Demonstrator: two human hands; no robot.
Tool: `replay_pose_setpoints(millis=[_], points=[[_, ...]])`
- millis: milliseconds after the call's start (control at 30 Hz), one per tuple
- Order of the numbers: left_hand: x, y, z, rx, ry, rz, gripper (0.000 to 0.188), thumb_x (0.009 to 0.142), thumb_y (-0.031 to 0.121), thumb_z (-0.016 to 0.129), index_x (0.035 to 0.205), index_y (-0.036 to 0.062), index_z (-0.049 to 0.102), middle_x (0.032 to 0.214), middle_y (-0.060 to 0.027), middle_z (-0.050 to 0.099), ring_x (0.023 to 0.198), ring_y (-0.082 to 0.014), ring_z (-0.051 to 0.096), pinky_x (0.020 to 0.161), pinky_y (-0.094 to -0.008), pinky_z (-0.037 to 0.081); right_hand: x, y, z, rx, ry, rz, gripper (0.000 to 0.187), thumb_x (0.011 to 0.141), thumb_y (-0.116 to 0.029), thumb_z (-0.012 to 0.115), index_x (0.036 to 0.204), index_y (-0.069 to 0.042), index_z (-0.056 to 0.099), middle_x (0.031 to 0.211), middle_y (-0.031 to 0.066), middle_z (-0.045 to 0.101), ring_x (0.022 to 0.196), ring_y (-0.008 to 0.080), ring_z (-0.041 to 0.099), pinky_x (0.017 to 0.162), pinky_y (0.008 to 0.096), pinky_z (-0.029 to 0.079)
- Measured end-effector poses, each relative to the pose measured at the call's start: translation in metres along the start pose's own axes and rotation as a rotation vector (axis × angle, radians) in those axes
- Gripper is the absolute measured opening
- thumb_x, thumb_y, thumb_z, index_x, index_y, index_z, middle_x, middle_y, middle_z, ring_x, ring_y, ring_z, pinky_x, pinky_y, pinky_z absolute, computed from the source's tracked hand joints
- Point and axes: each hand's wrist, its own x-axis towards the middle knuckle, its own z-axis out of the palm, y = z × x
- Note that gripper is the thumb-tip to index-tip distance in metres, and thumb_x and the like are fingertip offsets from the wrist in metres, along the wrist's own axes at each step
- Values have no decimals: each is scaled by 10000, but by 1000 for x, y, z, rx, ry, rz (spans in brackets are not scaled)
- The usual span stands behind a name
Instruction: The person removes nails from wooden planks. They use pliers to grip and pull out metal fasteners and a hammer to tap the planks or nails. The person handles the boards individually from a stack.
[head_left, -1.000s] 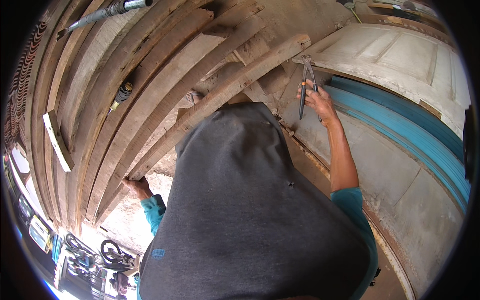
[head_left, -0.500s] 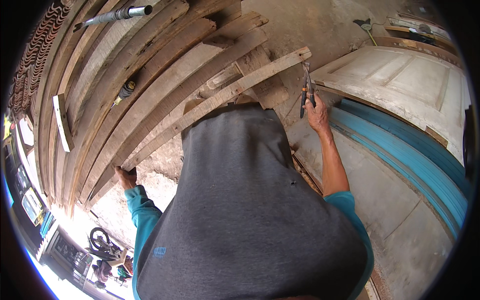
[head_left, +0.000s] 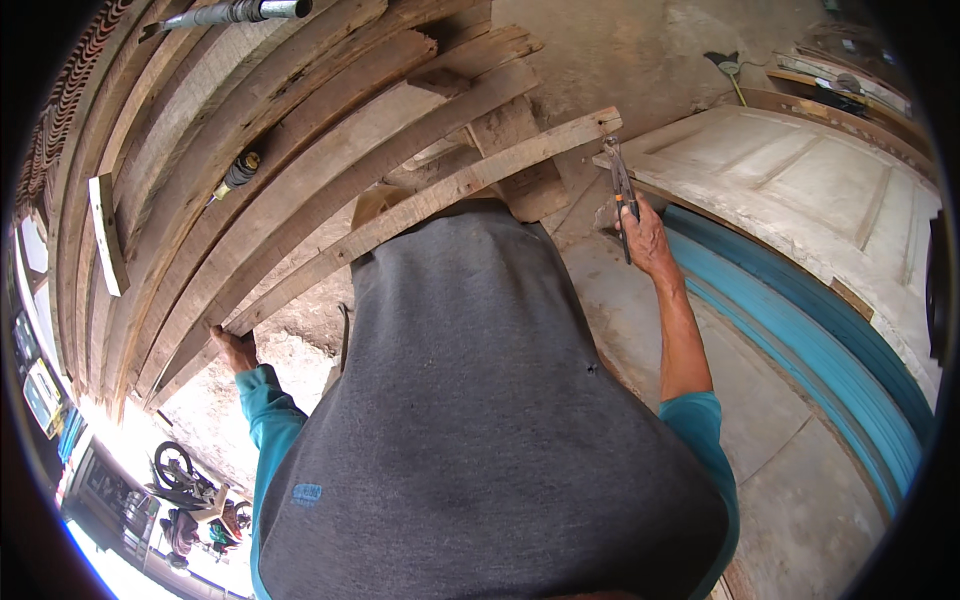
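Observation:
A long, weathered wooden batten [head_left: 450, 190] lies slantwise across the scene, beyond the grey cloth over my lap. My left hand [head_left: 236, 350] is closed around its near left end. In my right hand [head_left: 650, 240] is a pair of pincers [head_left: 624, 190] with dark grips and an orange band. The metal head of the pincers sits just below the batten's far right end, close to the wood; whether it touches cannot be made out. Small dark marks, perhaps nails or holes, dot the batten.
Several long boards [head_left: 270, 130] lie stacked at the left, with a dark-handled tool [head_left: 238, 175], a metal bar tool [head_left: 230, 13] and a pale strip [head_left: 107, 235] on them. To the right are a white panelled door [head_left: 790, 170] and blue slats [head_left: 800, 310]. A motorcycle [head_left: 180, 475] stands outside.
My right hand has shifted slightly right and down, tilting the pincers, whose handles look closer together. My left hand keeps its grip on the batten. The whole view has shifted a little.

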Motion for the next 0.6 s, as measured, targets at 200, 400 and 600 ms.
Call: replay_pose_setpoints(millis=[200, 400, 600], points=[[-28, -1, 18, 768, 56, 399, 587, 862, 217, 763, 1319, -11, 474, 1282, -232, 561, 1165, -368, 581, 984, -494, 520, -16, -47, -34, 65, -120, 138, 345, 1023, -292, 456, 1180, -8, 575, 837, 56, 628, 747, 153, 615, 708, 334, 508], [-38, 9, 39, 334, 69, 28, 461, 928, 129, 665, 1322, -10, 470, 1275, -194, 567, 1122, -312, 599, 963, -430, 547, -14, -83, -64, 2, -233, 294, 377, 985, -260, 484, 1205, 28, 589, 898, 82, 661, 790, 154, 644, 730, 318, 525], [-12, -34, 3, 331, 108, 118, 480, 924, 176, 676, 1319, -10, 476, 1279, -171, 576, 1113, -281, 600, 953, -388, 547, -21, -78, -68, 318, -310, 378, 590, 973, -246, 514, 1457, 82, 432, 1086, 167, 711, 968, 216, 704, 836, 334, 549]])
